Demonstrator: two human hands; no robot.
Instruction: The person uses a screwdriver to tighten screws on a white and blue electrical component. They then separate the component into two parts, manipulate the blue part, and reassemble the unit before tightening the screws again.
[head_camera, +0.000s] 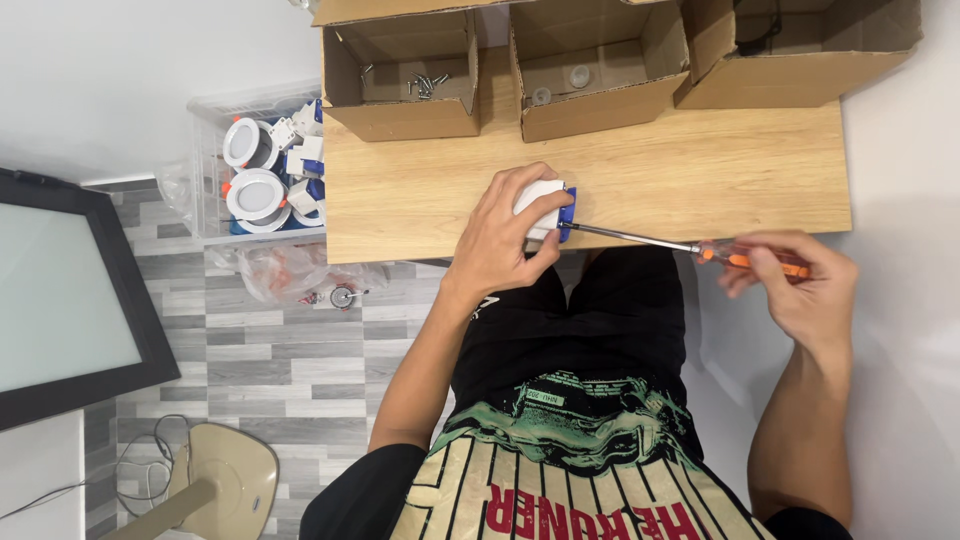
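My left hand (505, 235) grips a small white box with a blue end (548, 205), pressing it on the front part of the wooden table (700, 170). My right hand (800, 280) holds a screwdriver (690, 247) by its orange and clear handle. Its metal shaft runs left and the tip meets the blue end of the white box.
Three open cardboard boxes stand along the table's back: the left box (400, 105) holds loose screws, the middle box (600, 95) small round parts, the right box (800, 70) a dark item. A clear bin (215, 170) of white round lamps sits left of the table. A black-framed panel (60, 290) leans at far left.
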